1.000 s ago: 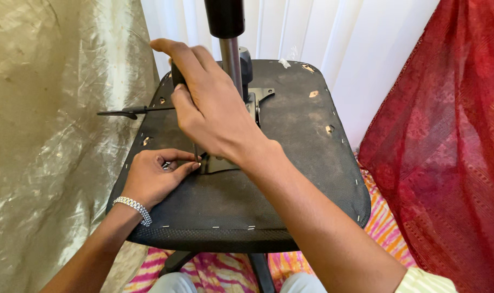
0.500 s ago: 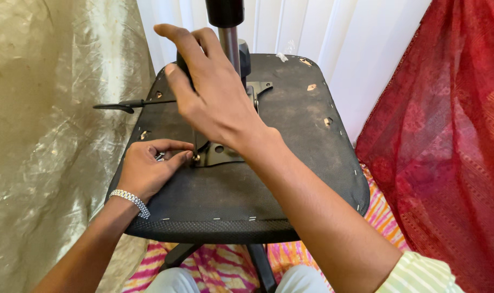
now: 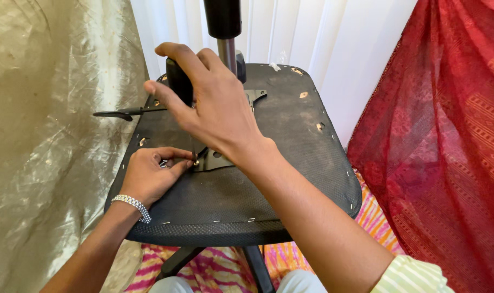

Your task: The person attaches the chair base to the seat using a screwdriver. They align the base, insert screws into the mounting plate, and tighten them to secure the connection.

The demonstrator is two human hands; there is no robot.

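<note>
Right hand [image 3: 214, 111] covers most of the black tool handle [image 3: 177, 81] and metal bracket [image 3: 225, 157]. Left hand [image 3: 149, 173] fingertips conceal the fastener. Gas cylinder [image 3: 222, 19] cut off at top edge.

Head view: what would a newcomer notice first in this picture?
In the middle lies an upturned chair seat, its black underside facing up and a metal post rising behind. The right hand grips a dark tool handle over the metal plate; the left hand pinches something small beside it.
</note>
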